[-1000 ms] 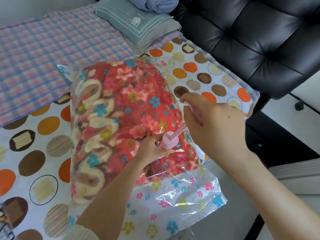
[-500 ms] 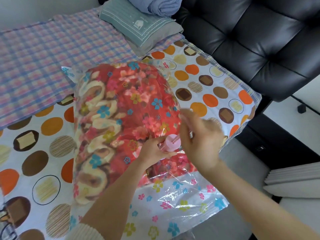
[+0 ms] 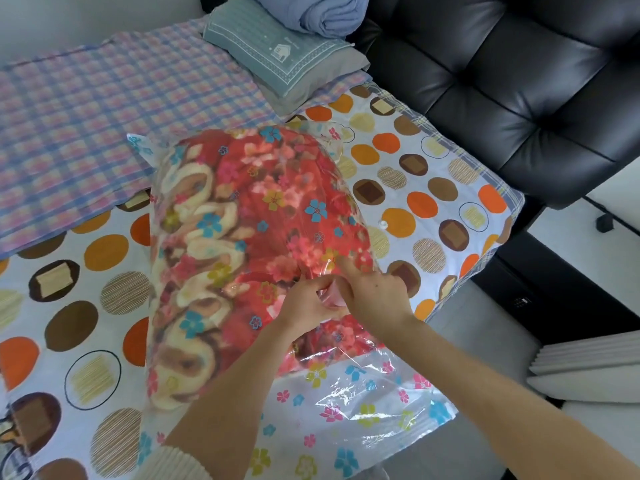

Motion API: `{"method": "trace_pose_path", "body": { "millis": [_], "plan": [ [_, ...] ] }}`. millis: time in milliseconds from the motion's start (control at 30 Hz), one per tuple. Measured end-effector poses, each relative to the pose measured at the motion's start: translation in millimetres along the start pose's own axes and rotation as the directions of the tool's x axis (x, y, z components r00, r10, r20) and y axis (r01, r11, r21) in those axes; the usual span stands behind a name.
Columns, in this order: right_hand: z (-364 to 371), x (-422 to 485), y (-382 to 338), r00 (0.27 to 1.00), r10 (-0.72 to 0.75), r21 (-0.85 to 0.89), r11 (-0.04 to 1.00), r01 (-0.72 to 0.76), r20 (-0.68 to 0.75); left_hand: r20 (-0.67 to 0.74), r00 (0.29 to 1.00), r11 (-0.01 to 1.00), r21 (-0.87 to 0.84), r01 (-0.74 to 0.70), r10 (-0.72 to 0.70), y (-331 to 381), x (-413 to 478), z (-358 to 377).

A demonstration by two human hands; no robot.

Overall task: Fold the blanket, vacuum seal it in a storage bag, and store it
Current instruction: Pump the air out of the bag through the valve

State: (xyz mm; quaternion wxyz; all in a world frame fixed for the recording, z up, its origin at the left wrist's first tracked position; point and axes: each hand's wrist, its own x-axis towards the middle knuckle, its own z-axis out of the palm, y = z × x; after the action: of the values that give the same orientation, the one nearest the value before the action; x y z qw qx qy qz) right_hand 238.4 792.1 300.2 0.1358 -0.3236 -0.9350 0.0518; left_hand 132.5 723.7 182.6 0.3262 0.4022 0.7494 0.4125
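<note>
A red floral blanket (image 3: pixel 249 237) lies folded inside a clear storage bag (image 3: pixel 363 410) printed with small flowers, on the bed. Both hands meet at a pink pump (image 3: pixel 331 295) on the bag's near right side. My left hand (image 3: pixel 306 304) pinches the pump's base from the left. Closing over it from the right, my right hand (image 3: pixel 379 296) has its forefinger lying on the bag. Most of the pump is hidden between the hands.
The bag rests on a sheet with orange and brown circles (image 3: pixel 433 202); a small white cap (image 3: pixel 382 224) lies on it. A checked cloth (image 3: pixel 104 126) and pillows (image 3: pixel 287 60) lie behind. A black padded chair (image 3: pixel 502 91) stands right of the bed, with floor (image 3: pixel 485 341) below.
My right hand, raised a second ago with the pump's pink rod drawn out, has come down onto the pump. The left hand has stayed at the base.
</note>
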Motion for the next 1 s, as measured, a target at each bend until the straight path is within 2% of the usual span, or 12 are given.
{"method": "trace_pose_path", "body": {
  "millis": [67,200,267,367,433,567,600,700,767,833,933,1000],
  "plan": [
    [-20,7,-3,0.997,-0.078,-0.027,0.997,0.077,-0.017,-0.017,1.000,1.000,-0.017,-0.005,0.004,-4,0,1],
    [-81,14,-9,0.942,-0.045,0.084,0.993,0.077,-0.333,-0.002,1.000,0.999,-0.033,-0.006,0.006,-8,2,0],
    [-59,5,-6,0.956,0.022,0.150,0.988,0.023,-0.291,0.012,1.000,0.999,-0.032,0.004,-0.003,-7,2,0],
    [1,-7,-6,1.000,0.006,0.014,1.000,-0.006,0.011,0.028,1.000,0.999,-0.048,0.011,-0.010,-6,0,4],
    [0,0,-1,0.999,-0.007,-0.047,0.999,0.009,0.040,0.018,1.000,0.998,-0.054,0.016,-0.015,-5,-1,4],
    [-69,18,-5,0.938,-0.068,0.027,0.996,0.082,-0.340,0.015,1.000,0.999,-0.041,0.009,-0.009,-6,5,0],
    [-77,21,-9,0.933,-0.020,0.106,0.992,0.062,-0.359,0.013,1.000,0.999,-0.041,0.014,-0.013,-5,6,-1],
    [-27,5,-5,0.969,0.051,0.145,0.989,-0.015,-0.242,0.014,0.999,0.999,-0.018,0.038,-0.038,-5,5,0],
    [7,-2,-7,0.998,0.057,0.002,0.998,-0.057,0.017,0.021,0.999,1.000,-0.014,0.025,-0.025,-6,4,3],
    [1,6,-3,0.999,0.020,-0.077,0.997,-0.018,0.032,-0.005,1.000,0.999,-0.028,0.025,-0.025,-7,4,5],
    [-55,20,-3,0.973,-0.029,0.038,0.999,0.039,-0.229,-0.025,1.000,1.000,-0.016,0.002,-0.002,-4,7,2],
    [-77,24,-7,0.941,0.042,0.129,0.992,0.002,-0.336,-0.008,1.000,1.000,-0.013,0.001,-0.001,-3,8,0]
  ]
}}
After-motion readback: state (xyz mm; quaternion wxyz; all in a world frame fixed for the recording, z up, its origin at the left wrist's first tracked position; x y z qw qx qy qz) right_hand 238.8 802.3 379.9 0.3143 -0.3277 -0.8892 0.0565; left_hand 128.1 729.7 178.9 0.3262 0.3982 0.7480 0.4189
